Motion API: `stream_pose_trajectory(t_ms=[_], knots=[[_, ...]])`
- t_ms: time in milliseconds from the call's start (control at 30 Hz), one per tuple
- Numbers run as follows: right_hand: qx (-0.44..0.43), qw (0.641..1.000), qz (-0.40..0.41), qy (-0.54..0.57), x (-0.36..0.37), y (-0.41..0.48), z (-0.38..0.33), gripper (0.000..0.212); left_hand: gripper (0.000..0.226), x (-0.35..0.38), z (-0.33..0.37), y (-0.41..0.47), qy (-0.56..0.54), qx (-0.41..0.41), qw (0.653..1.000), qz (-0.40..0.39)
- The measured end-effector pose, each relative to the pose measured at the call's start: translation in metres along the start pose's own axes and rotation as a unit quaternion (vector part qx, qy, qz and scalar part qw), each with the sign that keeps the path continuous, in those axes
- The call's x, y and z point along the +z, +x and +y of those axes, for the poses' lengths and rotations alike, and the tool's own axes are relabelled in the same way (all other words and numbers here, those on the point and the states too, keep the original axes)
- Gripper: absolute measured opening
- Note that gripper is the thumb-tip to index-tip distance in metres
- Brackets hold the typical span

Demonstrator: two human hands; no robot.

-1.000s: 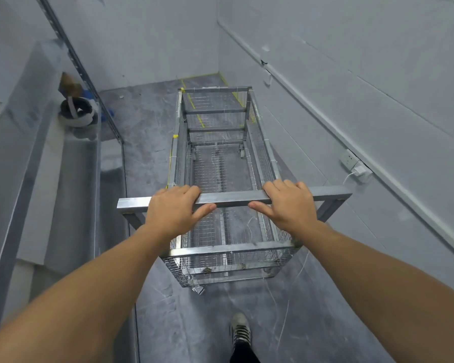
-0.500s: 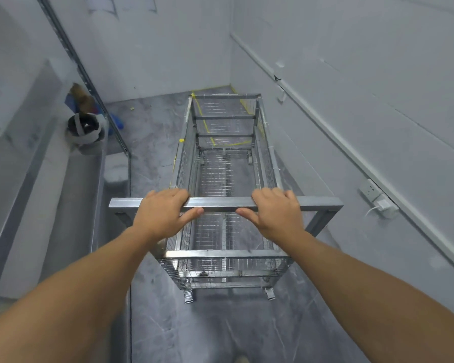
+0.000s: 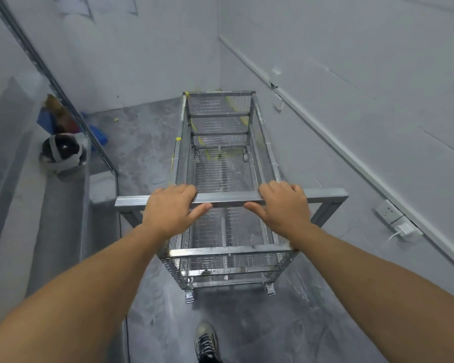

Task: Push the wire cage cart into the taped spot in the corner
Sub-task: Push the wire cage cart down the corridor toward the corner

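Observation:
The wire cage cart [image 3: 264,155] is a long metal frame with mesh sides and small castors, pointing away from me toward the far right corner. My left hand [image 3: 172,210] and my right hand [image 3: 283,209] both grip its flat steel handle bar [image 3: 227,199], thumbs under the bar. Yellow tape lines [image 3: 215,154] on the grey floor show through the mesh under the cart's far half, and more yellow tape [image 3: 232,102] runs near the corner. The cart's far end stands close to the back wall.
The white wall on the right carries a rail and a socket with a plugged-in charger [image 3: 404,227]. On the left stands a low metal ledge [image 3: 63,205] with a bowl-like object [image 3: 62,153] and blue items [image 3: 98,133] behind it. My shoe [image 3: 206,341] is on the floor behind the cart.
The cart has rolled forward toward the corner, and its far end now covers more of the yellow tape. Both hands stay on the handle bar and I have stepped after it.

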State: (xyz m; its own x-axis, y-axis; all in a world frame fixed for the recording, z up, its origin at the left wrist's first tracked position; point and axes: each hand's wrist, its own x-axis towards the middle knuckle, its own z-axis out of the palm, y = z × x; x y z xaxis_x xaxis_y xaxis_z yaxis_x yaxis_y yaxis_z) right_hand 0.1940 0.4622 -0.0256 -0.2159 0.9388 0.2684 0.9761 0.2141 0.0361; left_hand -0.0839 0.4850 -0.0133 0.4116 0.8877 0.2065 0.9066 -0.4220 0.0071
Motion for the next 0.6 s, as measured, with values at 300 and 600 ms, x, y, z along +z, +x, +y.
stream_pose_trajectory(t_ms=[300,600], knots=[[0.016,1.0,0.001,-0.003,0.026,0.106,0.008,0.063,0.05,0.017,-0.059,0.097,-0.015,-0.005,1.0,-0.025],[0.018,1.0,0.01,-0.018,0.058,0.198,0.026,0.058,0.05,0.038,-0.106,0.184,0.0,0.001,1.0,-0.025]])
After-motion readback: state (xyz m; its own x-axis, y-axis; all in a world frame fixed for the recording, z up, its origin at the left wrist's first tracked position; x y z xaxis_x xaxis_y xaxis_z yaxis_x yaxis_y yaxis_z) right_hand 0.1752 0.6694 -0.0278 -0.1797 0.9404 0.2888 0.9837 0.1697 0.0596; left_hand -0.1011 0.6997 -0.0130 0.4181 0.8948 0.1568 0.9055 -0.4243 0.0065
